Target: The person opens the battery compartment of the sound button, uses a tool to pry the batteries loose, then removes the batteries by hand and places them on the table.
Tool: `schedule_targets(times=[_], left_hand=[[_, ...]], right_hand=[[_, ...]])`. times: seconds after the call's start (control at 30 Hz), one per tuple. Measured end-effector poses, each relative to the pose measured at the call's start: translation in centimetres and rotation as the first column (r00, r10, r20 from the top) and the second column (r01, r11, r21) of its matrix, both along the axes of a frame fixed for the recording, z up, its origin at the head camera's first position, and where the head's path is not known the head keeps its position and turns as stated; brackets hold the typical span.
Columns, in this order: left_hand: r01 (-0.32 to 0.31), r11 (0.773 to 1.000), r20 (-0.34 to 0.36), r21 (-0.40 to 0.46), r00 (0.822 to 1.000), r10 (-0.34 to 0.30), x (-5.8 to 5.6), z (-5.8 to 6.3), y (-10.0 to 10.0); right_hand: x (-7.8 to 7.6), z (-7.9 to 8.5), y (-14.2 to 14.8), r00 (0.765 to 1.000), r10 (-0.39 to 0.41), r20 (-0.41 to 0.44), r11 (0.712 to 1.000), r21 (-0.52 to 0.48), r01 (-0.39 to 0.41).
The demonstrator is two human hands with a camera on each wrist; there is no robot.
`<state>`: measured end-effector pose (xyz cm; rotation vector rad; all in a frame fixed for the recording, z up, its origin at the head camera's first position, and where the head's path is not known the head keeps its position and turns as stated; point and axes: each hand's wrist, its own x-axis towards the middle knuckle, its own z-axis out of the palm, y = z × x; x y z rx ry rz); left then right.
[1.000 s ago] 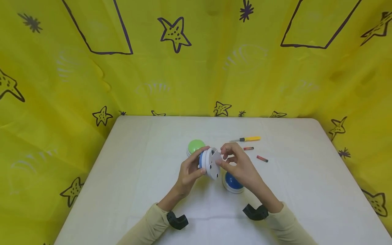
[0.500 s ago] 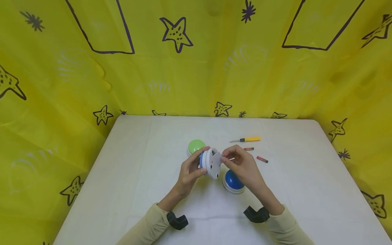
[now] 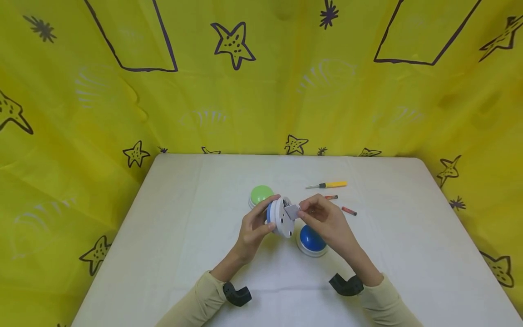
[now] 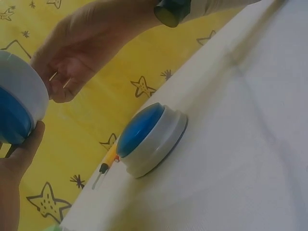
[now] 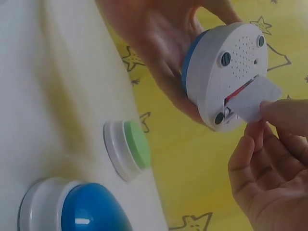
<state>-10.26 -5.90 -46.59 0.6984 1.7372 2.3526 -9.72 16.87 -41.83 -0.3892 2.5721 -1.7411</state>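
Note:
My left hand (image 3: 250,231) grips a white round push-button with a blue top (image 5: 228,72) by its sides, held above the table with its underside turned to the right. That underside has dark round feet and a patch of small holes. My right hand (image 3: 324,218) pinches a thin white battery cover (image 5: 255,99) between thumb and fingertips. The cover stands tilted at the battery compartment, where a red strip of battery (image 5: 240,90) and a metal contact show. In the left wrist view the underside faces away, and only the blue dome and white side appear.
Below the hands a second blue push-button (image 3: 312,239) stands on the white table (image 3: 196,204), and a green one (image 3: 261,194) sits behind the left hand. A yellow-handled screwdriver (image 3: 335,184) and two small red batteries (image 3: 349,211) lie at right. A yellow patterned curtain (image 3: 261,104) surrounds the table.
My right hand has closed its fingertips on the battery cover and drawn back slightly to the right, tilting the cover up from the underside. The left hand has hardly moved.

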Motion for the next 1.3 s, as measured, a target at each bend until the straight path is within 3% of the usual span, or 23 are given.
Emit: schedule_targets(times=[0.27, 0.53, 0.83, 1.07, 1.3], left_hand=[[0.008, 1.0, 0.017, 0.005, 1.0, -0.008, 0.0, 0.4, 0.0], [0.008, 1.0, 0.035, 0.011, 0.999, -0.009, 0.0, 0.3, -0.2], [0.024, 0.999, 0.05, 0.043, 0.998, -0.027, -0.2, 0.4, -0.4], [0.021, 0.999, 0.09, 0.043, 0.996, -0.025, -0.4, 0.5, -0.7], [0.021, 0.998, 0.091, 0.06, 0.995, -0.027, -0.5, 0.6, -1.2]], right_hand=[[-0.3, -0.1, 1.7, 0.996, -0.036, -0.077, 0.999, 0.031, 0.038], [-0.9, -0.1, 5.0, 0.975, -0.101, -0.2, 0.983, 0.128, 0.128], [-2.4, -0.1, 9.5, 0.946, -0.125, -0.3, 0.941, 0.266, 0.209], [-4.3, -1.5, 13.1, 0.916, -0.087, -0.391, 0.9, 0.364, 0.241], [-5.8, -2.8, 15.7, 0.925, -0.025, -0.38, 0.839, 0.496, 0.226]])
